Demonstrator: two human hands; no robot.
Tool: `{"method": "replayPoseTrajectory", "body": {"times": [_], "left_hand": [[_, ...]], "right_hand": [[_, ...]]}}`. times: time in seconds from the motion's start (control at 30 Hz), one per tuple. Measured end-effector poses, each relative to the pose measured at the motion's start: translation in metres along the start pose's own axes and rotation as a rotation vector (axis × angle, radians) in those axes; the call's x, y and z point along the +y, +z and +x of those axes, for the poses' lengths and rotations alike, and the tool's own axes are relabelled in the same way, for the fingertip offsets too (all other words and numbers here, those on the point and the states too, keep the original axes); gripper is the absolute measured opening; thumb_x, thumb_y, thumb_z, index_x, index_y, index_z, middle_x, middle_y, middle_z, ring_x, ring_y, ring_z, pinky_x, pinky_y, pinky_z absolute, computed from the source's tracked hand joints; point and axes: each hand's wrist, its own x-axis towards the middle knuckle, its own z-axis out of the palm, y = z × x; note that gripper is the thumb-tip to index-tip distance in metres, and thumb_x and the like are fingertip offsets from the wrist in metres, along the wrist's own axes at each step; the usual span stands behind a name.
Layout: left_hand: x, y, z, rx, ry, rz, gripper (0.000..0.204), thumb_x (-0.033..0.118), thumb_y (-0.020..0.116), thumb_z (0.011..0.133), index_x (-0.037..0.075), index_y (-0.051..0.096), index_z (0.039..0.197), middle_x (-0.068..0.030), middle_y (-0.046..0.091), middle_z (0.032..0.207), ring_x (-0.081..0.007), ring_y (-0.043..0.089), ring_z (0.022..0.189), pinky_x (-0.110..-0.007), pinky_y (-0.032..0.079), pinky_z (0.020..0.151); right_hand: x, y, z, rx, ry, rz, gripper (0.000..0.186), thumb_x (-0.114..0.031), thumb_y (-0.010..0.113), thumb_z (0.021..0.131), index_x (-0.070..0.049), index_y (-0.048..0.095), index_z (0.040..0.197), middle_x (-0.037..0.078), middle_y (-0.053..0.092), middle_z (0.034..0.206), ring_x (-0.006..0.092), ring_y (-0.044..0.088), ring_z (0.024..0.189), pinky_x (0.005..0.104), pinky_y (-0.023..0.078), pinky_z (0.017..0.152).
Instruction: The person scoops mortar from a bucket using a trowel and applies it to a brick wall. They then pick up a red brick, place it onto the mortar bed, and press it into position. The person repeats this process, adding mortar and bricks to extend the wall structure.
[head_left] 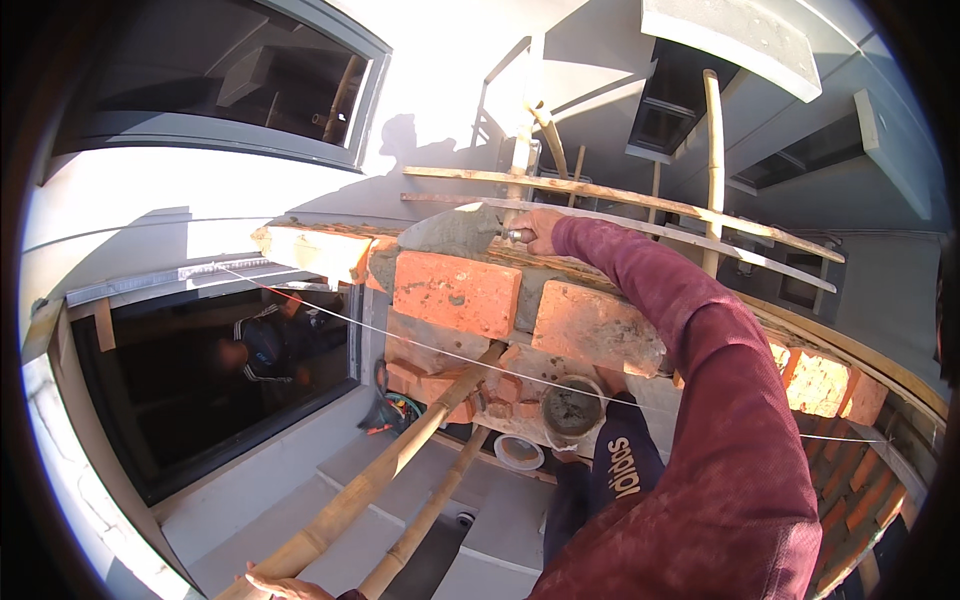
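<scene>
My right hand (pixel 541 231) grips the short handle of a pointing trowel (pixel 455 232). Its grey, mortar-smeared blade lies at the top of the brickwork, just beyond an orange brick (pixel 455 293). Another brick (pixel 598 325) sits to the right, with a grey mortar joint (pixel 530 300) between the two. At the lower edge, my left hand (pixel 284 587) is partly cut off, its fingers around a thick bamboo pole (pixel 400 455) that slants up to the wall. A thin white string (pixel 450 354) runs across in front of the bricks.
A bucket of grey mortar (pixel 572 408) and a round pale container (pixel 519 452) stand below the wall near my legs. Loose bricks (pixel 430 388) lie beside them. Bamboo rails (pixel 620 190) stretch beyond the wall. A dark window (pixel 215 375) is at left; more bricks (pixel 815 380) are at right.
</scene>
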Motion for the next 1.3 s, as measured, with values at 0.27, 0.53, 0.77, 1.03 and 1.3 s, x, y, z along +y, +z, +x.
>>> {"method": "replayPoseTrajectory", "body": {"times": [0.27, 0.53, 0.77, 1.03, 1.3], "left_hand": [[0.077, 0.046, -0.025, 0.086, 0.207, 0.322, 0.055, 0.035, 0.058, 0.095, -0.005, 0.038, 0.128, -0.0165, 0.056, 0.115, -0.0238, 0.058, 0.100, -0.038, 0.056, 0.085], [0.073, 0.034, -0.021, -0.105, 0.034, 0.175, 0.049, 0.038, 0.054, 0.097, -0.006, 0.051, 0.120, -0.0145, 0.057, 0.115, -0.0229, 0.057, 0.100, -0.039, 0.054, 0.090], [0.022, 0.013, -0.007, -0.197, 0.146, 0.251, 0.044, 0.039, 0.041, 0.103, 0.002, 0.053, 0.123, -0.0105, 0.058, 0.120, -0.0216, 0.055, 0.109, -0.039, 0.047, 0.098], [0.060, 0.034, -0.017, -0.077, 0.139, 0.107, 0.043, 0.035, 0.055, 0.097, -0.006, 0.056, 0.108, -0.0190, 0.059, 0.103, -0.0245, 0.060, 0.094, -0.040, 0.053, 0.088], [0.079, 0.035, -0.019, -0.015, 0.223, 0.053, 0.051, 0.032, 0.067, 0.090, -0.009, 0.046, 0.112, -0.0168, 0.063, 0.095, -0.0243, 0.060, 0.090, -0.040, 0.057, 0.078]], "right_hand": [[0.036, -0.018, -0.059, -0.049, -0.010, 0.104, 0.018, 0.000, 0.060, 0.067, -0.008, 0.052, 0.081, -0.003, 0.037, 0.059, 0.0118, 0.039, 0.058, 0.0303, 0.033, 0.055], [0.045, -0.043, -0.133, -0.123, 0.134, 0.192, 0.019, 0.003, 0.062, 0.065, -0.007, 0.056, 0.080, -0.006, 0.037, 0.060, 0.0087, 0.037, 0.056, 0.0289, 0.032, 0.054], [0.035, -0.067, -0.184, -0.148, 0.235, 0.150, 0.024, -0.001, 0.060, 0.064, -0.006, 0.063, 0.088, -0.003, 0.047, 0.060, 0.0125, 0.047, 0.059, 0.0321, 0.039, 0.056], [0.026, -0.108, -0.227, -0.247, 0.458, 0.270, 0.029, 0.000, 0.059, 0.059, -0.003, 0.064, 0.087, 0.001, 0.052, 0.061, 0.0120, 0.048, 0.051, 0.0296, 0.035, 0.045], [-0.097, -0.129, -0.332, -0.083, 0.405, 0.061, 0.027, 0.001, 0.056, 0.068, -0.001, 0.063, 0.094, 0.002, 0.050, 0.062, 0.0146, 0.053, 0.060, 0.0314, 0.042, 0.055]]}}
